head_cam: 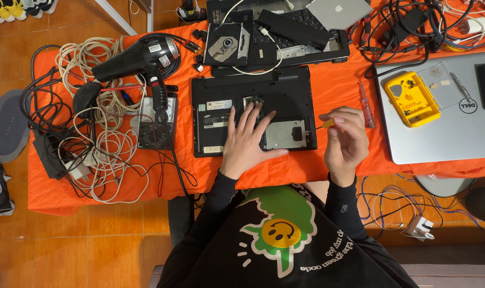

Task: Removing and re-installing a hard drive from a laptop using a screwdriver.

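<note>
Head view, left hand flat on one upturned laptop, right hand grip clenching one yellow-handled screwdriver.

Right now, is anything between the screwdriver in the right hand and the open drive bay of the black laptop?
Nothing visible. The right hand holds the small yellow screwdriver just right of the laptop; the left hand lies flat beside the drive bay, not across the gap.

Hair dryer left of laptop base, bit case on closed laptop right
</note>
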